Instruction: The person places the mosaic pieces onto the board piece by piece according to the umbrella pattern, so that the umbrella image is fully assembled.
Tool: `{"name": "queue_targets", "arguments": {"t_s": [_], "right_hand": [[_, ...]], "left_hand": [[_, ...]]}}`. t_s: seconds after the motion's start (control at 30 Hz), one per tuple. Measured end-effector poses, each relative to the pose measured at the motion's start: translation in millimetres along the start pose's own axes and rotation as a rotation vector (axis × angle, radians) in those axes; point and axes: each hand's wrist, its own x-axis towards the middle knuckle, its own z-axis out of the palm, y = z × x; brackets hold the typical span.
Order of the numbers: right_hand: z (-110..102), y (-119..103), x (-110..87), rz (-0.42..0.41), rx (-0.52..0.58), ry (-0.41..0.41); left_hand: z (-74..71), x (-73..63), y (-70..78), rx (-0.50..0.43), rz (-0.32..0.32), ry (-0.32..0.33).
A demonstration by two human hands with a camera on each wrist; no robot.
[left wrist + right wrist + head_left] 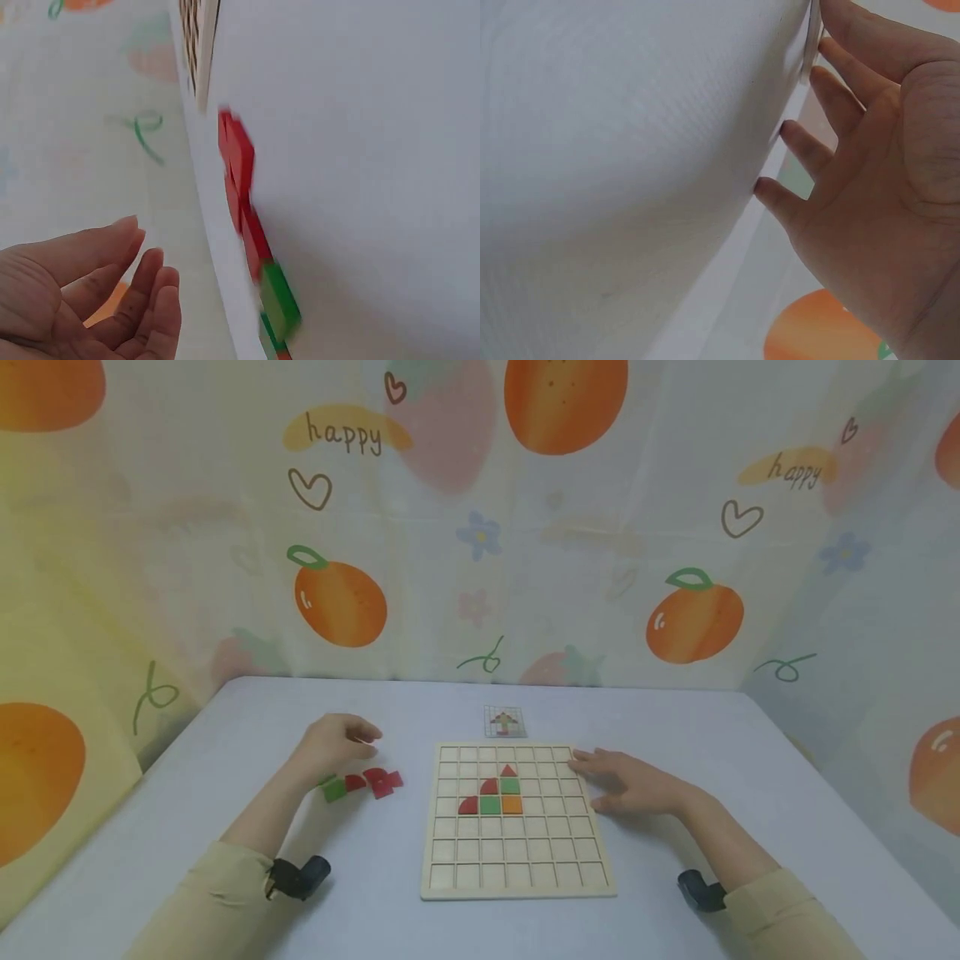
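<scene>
My left hand (337, 745) hovers just over a small group of loose pieces, its fingers loosely bent and holding nothing. Among those pieces are red quarter-round and square tiles (383, 782) and a green square tile (333, 789); in the left wrist view the green tile (279, 296) stands out nearest the hand. My right hand (637, 783) rests its spread fingers at the right edge of the wooden grid board (517, 877). Set in the grid are a red triangle (508, 771), two red quarter-rounds (489, 787), two green squares (490, 805) and an orange square (512, 805).
Behind the board lies a small pattern card (505, 722) showing a tree-like or arrow-like figure. Everything sits on a white-covered table (360, 893). A fruit-print curtain (480, 585) hangs past the table's far edge.
</scene>
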Motion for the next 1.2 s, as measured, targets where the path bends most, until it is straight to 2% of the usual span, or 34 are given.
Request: {"name": "queue_targets", "arguments": {"t_s": [0.1, 0.2, 0.33, 0.47, 0.63, 1.2], "right_hand": [[-0.2, -0.6, 0.0, -0.003, 0.002, -0.001], [-0.2, -0.6, 0.2, 0.0, 0.002, -0.001], [0.5, -0.1, 0.3, 0.005, -0.001, -0.001], [1.8, 0.6, 0.9, 0.004, -0.002, -0.003], [1.9, 1.0, 1.4, -0.001, -0.015, -0.004], [0.3, -0.4, 0.6, -0.022, 0.006, -0.009]], "left_hand": [[-18.9, -3.2, -24.1, 0.01, -0.064, -0.009], [-31.3, -5.6, -44.1, 0.045, -0.108, -0.032], [-39.5, -7.9, -63.5, 0.062, -0.114, -0.075], [-41.1, -9.0, -74.7, 0.061, -0.117, -0.088], [-36.8, -7.4, -78.8, 0.075, -0.113, -0.071], [-33.2, -8.5, -70.9, 0.105, -0.13, -0.066]]}}
